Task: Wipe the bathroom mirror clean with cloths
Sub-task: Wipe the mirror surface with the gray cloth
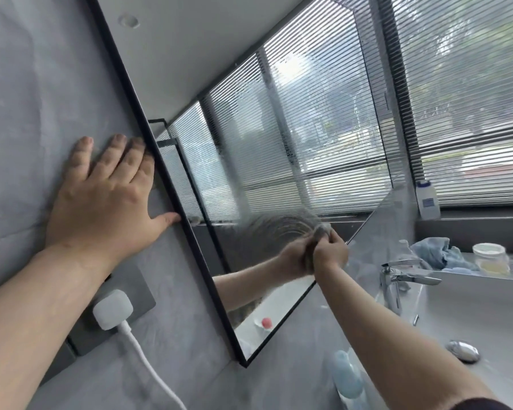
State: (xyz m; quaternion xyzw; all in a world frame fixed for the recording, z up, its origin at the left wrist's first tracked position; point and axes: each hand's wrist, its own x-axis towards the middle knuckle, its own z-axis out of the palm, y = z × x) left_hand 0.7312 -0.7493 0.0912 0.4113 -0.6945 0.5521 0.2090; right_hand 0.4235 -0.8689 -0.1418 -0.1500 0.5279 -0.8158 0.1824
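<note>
While right hand (329, 254) grips bunched dark cloth (320, 232) against lower glass of mirror (279, 143), we brace left hand (101, 199) flat, fingers straight, on wall (27, 113) beside it. We should hold pressure even, overlap strokes upward into hazy streaks, finish edges.

No text, brand or number can be read. A blue label (429, 202) is borne by the white bottle (427, 189) on the window sill (480, 215), but its print is too small and blurred to be made out.
</note>
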